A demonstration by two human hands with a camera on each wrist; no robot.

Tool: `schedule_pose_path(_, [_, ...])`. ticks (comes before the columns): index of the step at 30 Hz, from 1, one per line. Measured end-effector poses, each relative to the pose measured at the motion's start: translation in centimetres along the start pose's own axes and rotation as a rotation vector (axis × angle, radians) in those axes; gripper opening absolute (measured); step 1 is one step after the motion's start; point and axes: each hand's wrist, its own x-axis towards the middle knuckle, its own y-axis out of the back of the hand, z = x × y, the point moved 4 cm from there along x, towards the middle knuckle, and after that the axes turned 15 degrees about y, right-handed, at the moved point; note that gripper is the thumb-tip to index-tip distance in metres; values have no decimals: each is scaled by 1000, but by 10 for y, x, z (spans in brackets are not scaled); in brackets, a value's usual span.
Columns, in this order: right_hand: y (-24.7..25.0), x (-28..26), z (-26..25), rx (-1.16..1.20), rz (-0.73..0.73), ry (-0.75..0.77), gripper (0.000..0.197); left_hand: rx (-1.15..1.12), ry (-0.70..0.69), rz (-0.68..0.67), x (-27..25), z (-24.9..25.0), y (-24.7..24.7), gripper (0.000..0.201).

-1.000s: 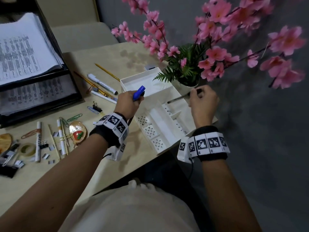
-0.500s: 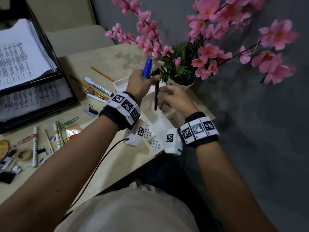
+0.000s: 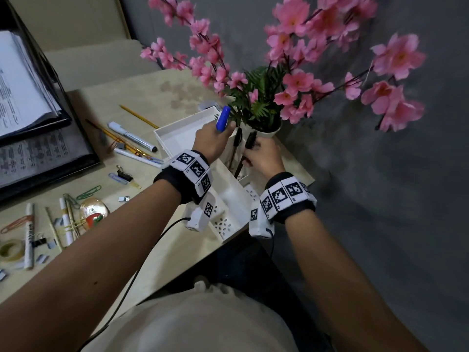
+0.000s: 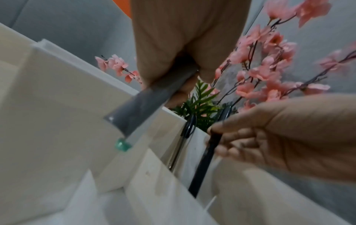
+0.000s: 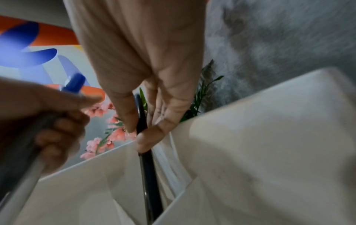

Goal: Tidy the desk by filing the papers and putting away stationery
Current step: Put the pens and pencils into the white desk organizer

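My left hand [image 3: 218,133] grips a blue-capped marker [image 3: 223,118] upright over the white desk organizer [image 3: 177,130]. In the left wrist view the marker's grey and white barrel [image 4: 142,105] slants down out of the fist toward a compartment. My right hand [image 3: 250,153] pinches a black pen [image 3: 250,139] between thumb and fingers. The black pen [image 5: 146,158] stands nearly upright, its lower end inside a narrow compartment. A second dark pen [image 3: 237,141] stands in the organizer just left of it, and no hand touches it.
A white pot of pink flowers [image 3: 266,128] stands right behind the organizer. Pens and pencils [image 3: 132,138], paper clips, a binder clip [image 3: 124,175] and a tape roll [image 3: 10,250] lie on the desk to the left. Black paper trays [image 3: 50,158] fill the far left.
Both hands have come together over the organizer. The right hand turned the black pen from lying flat to upright and lowered it into a compartment. The left hand raised the marker upright.
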Motion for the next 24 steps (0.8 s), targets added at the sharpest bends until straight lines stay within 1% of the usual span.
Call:
schedule_pose_path(1, [5,0,-2,18,38,11,5,99,-19,18,-2,-2,-1,33])
schedule_pose_path(2, [10,-1,-6,32,73,26,8,176,-39,32,-4,-5,-3,24])
schedule_pose_path(3, [14,-2,-10,60,107,58,13,223,-50,31,-6,-7,-4,18])
schedule_pose_path(4, [17,-4,-18,107,129,94,17,252,-53,17,-8,-9,-7,16])
schedule_pose_path(5, [18,-5,-25,167,137,131,18,267,-59,-1,-11,-11,-10,18])
schedule_pose_path(7, [17,-4,-36,246,114,168,14,281,-83,-42,-14,-10,-15,15])
schedule_pose_path(11, [18,4,-40,266,89,171,9,291,-136,-125,-17,-3,-17,22])
schedule_pose_path(13, [20,8,-42,246,65,182,18,292,-165,-165,-17,1,-19,21])
schedule_pose_path(15, [24,10,-44,202,71,200,27,239,-189,-185,-15,4,-21,22])
schedule_pose_path(17, [35,11,-48,182,150,215,30,136,-173,-160,-12,9,-21,24])
schedule_pose_path(19, [53,13,-49,170,293,231,31,99,-114,-60,-7,14,-14,21])
schedule_pose_path(21, [69,14,-47,107,419,252,25,82,-57,22,-1,17,-5,17])
schedule_pose_path(22, [73,14,-46,54,442,266,19,62,-58,30,3,17,-2,19])
schedule_pose_path(24, [69,11,-43,-36,393,284,7,55,-131,34,9,19,0,29])
